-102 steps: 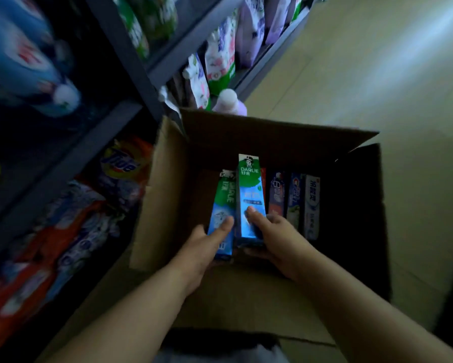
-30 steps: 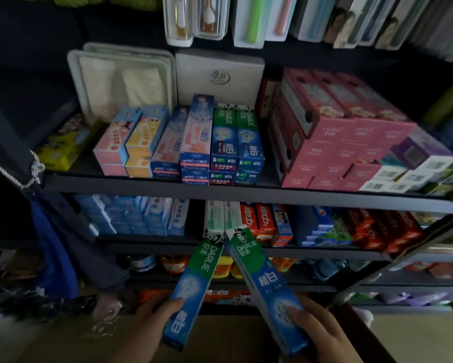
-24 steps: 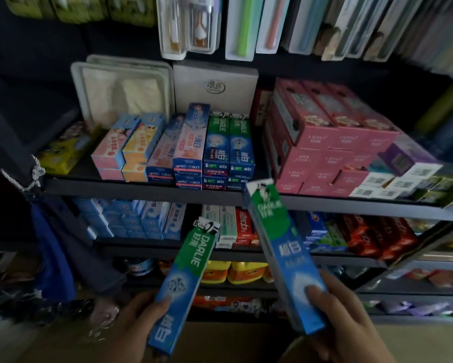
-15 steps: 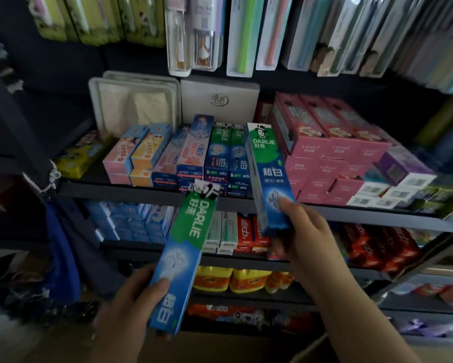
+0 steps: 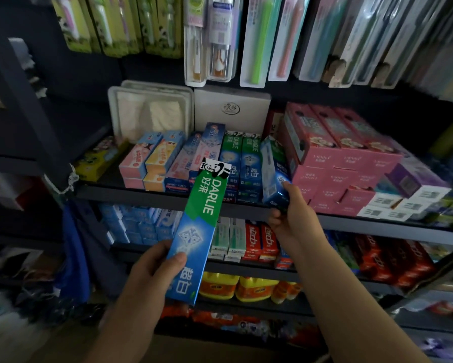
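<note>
Right hand [image 5: 292, 221] grips blue-green cardboard toothpaste box [image 5: 272, 170]; stacked green boxes [image 5: 242, 163] tight left of it, pink cartons [image 5: 335, 163] right. Left hand [image 5: 152, 273] holds twin box [image 5: 199, 226].

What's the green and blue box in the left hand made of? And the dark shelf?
The long box in the left hand looks like thin glossy cardboard: sharp folded edges, printed faces, slight sheen. The second box in the right hand looks alike. The shelf seems dark painted metal, from its thin front lip; dim light leaves that open.

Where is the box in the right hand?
Head view, right of centre: the box tilts in the right hand, between the shelved Darlie stack and the pink boxes.
</note>
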Available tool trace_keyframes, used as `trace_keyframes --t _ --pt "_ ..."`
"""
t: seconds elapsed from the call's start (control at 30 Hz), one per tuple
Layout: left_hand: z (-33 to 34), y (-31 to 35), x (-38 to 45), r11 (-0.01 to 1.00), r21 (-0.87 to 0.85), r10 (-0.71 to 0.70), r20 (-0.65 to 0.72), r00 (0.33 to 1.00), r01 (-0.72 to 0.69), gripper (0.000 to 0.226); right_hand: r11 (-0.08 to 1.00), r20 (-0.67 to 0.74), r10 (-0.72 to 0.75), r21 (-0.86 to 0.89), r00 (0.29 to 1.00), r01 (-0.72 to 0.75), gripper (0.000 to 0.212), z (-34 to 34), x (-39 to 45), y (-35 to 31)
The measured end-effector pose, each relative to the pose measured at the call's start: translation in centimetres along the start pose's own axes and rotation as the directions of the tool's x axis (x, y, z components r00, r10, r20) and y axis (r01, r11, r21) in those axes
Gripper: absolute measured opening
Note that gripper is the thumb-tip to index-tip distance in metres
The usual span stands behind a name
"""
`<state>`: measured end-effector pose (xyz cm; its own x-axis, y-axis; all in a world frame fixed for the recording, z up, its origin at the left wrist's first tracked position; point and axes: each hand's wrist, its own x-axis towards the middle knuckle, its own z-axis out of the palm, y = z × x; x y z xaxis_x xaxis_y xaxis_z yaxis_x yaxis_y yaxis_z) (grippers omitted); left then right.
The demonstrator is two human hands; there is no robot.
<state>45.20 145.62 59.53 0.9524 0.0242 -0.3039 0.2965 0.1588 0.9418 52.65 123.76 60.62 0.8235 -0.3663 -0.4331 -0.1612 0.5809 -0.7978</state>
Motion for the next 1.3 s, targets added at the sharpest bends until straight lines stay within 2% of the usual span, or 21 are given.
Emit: trace_keyframes --t 0.13,0.27,0.4,0.47,0.57,0.63,0.9,0.93,1.0,1.07,1.1,1.2,1.3 --pt "0.2 0.1 0.6 1.0 -0.021 -0.01 -0.02 1.0 0.009 0.01 0.996 -0.006 0.042 0.078 0.999 -0.041 0.026 0.3 0.6 0.3" --pt "0.6 0.3 1.2 1.0 -0.009 0.016 -0.027 1.0 -0.016 0.012 0.978 -0.186 -0.081 -0.204 0.979 0.042 0.035 0.4 0.9 1.1" --pt "0.6 0.2 1.6 1.0 0.013 0.021 -0.008 1.0 -0.021 0.012 0.898 -0.225 -0.175 -0.435 0.959 0.062 0.049 -0.5 1.8 2.3" --pt "0.6 0.1 1.8 1.0 0.02 0.021 0.002 1.0 -0.021 0.011 0.921 -0.215 -0.15 -0.386 0.965 0.057 0.05 -0.7 2.0 2.9" --pt "0.5 -0.2 2.0 1.0 0.021 0.019 0.006 1.0 -0.019 0.011 0.989 -0.168 -0.098 -0.13 0.981 0.077 0.037 -0.3 1.5 3.6" --pt "0.6 -0.2 2.1 1.0 0.019 0.021 0.011 1.0 -0.022 0.011 0.997 -0.147 -0.072 -0.006 0.987 0.072 0.031 -0.3 1.1 3.8" --pt "1.2 -0.2 2.4 1.0 -0.005 0.024 0.024 0.999 -0.024 0.011 0.99 -0.119 0.01 0.139 0.993 0.007 0.023 0.1 1.1 2.8" --pt "1.4 -0.2 2.5 1.0 -0.019 0.022 0.026 0.999 -0.022 0.012 0.996 -0.102 0.004 0.089 0.995 0.005 0.022 -0.1 0.5 2.8" --pt "2.0 0.1 2.6 0.999 -0.046 0.027 0.04 0.999 -0.025 0.014 0.983 -0.03 -0.016 -0.181 0.999 0.011 0.02 -0.8 -1.1 3.1" --pt "2.9 0.5 3.0 0.998 -0.068 0.019 0.061 0.998 -0.015 0.014 0.883 0.1 -0.011 -0.465 0.995 0.057 0.023 -1.7 -3.8 3.3" --pt "3.3 0.6 3.2 0.997 -0.071 0.027 0.07 0.997 -0.022 0.014 0.846 0.172 0.007 -0.526 0.985 0.085 0.025 -2.0 -5.2 3.3" --pt "5.3 1.1 3.8 0.993 -0.021 0.116 0.108 0.987 -0.114 0.011 0.853 0.322 0.031 -0.503 0.946 0.144 0.03 -2.0 -8.6 2.5" --pt "8.0 1.8 3.8 0.985 0.026 0.163 0.174 0.971 -0.17 0.019 0.884 0.329 -0.029 -0.432 0.944 0.178 0.028 -1.4 -9.0 1.7"
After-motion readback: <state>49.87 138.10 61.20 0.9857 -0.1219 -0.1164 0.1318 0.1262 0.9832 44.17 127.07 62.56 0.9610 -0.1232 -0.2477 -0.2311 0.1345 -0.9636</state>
